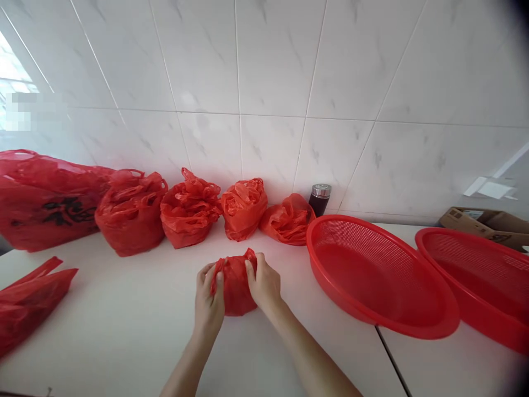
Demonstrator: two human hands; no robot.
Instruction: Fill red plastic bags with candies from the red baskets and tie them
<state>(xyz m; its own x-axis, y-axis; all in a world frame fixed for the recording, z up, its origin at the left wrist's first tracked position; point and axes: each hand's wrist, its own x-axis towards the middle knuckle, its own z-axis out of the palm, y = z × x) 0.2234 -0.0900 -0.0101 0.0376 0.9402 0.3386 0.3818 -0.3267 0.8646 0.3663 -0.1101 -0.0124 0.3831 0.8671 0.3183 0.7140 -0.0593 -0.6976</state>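
Observation:
A small red plastic bag with rounded contents rests on the white table between my hands. On its left side, my left hand pinches the gathered plastic near the top. My right hand grips the bag's upper right edge, fingers closed with the thumb towards me. What the bag contains is hidden by the plastic. Just behind it stand a filled red bag with a crumpled top and a lower, slumped red bag.
Larger red bags line the tiled wall at left, and a flattened red bag lies at the left edge. A red perforated basket sits at right beside a second basket. Behind are a dark silver-lidded bottle and a cardboard box.

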